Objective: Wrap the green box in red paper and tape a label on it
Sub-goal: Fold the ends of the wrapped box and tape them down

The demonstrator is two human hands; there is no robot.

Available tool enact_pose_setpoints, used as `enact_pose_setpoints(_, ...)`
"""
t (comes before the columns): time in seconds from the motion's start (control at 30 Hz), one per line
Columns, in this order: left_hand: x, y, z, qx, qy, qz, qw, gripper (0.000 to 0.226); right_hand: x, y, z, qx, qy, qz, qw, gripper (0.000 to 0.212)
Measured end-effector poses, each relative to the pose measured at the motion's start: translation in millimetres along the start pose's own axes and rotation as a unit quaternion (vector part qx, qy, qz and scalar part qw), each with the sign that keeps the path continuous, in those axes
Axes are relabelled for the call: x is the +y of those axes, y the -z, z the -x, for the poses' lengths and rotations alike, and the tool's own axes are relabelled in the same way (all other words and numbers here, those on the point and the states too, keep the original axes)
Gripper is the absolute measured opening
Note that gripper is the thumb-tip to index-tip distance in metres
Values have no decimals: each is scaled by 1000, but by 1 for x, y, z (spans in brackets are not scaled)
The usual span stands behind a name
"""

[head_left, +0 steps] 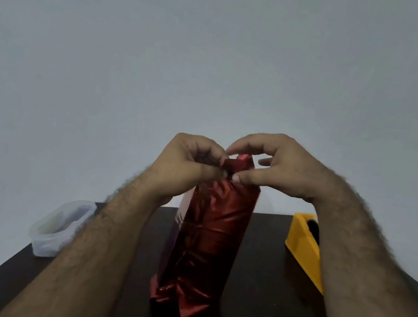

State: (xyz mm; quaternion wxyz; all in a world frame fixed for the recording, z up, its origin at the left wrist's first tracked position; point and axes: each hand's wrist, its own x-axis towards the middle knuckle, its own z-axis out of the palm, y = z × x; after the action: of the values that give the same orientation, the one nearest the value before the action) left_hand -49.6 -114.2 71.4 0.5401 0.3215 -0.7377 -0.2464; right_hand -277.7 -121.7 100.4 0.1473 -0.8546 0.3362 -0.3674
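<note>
A tall box wrapped in shiny red paper point(207, 238) stands upright on the dark table point(265, 287). A pale strip of the box's side shows on its left face. No green surface is visible. My left hand point(188, 163) pinches the folded red paper at the box's top from the left. My right hand point(271, 164) pinches the same top fold from the right, thumb below and fingers arched over it. The paper at the bottom end is gathered and creased. No label is in view.
A yellow tape dispenser point(302, 249) sits on the table to the right, partly behind my right forearm. A clear plastic container point(58, 226) stands at the table's left edge. A plain grey wall fills the background.
</note>
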Motion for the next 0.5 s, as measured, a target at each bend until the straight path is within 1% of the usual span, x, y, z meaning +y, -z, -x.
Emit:
enact_pose_setpoints(0.07, -9, 0, 1, 0, -21, 42, 999, 19, -1, -3, -5, 22, 25, -15, 999, 23)
enact_pose_setpoints(0.17, -20, 4, 3, 6, -22, 70, 997, 20, -4, -4, -6, 49, 39, -26, 998, 9)
enact_pose_setpoints(0.23, -22, 10, 4, -16, -6, 59, 998, 30, -6, -5, -7, 62, 36, -22, 997, 7)
enact_pose_setpoints(0.33, -19, 19, 6, -50, 18, -18, 998, 56, -9, -9, -9, 77, 26, -9, 997, 9)
enact_pose_setpoints(0.43, -14, 21, 7, -43, 34, -50, 997, 61, -11, -15, -11, 59, 26, -17, 998, 9)
enact_pose_setpoints(0.5, -11, 22, 7, -45, 37, -64, 996, 61, -12, -20, -13, 72, 12, -30, 997, 6)
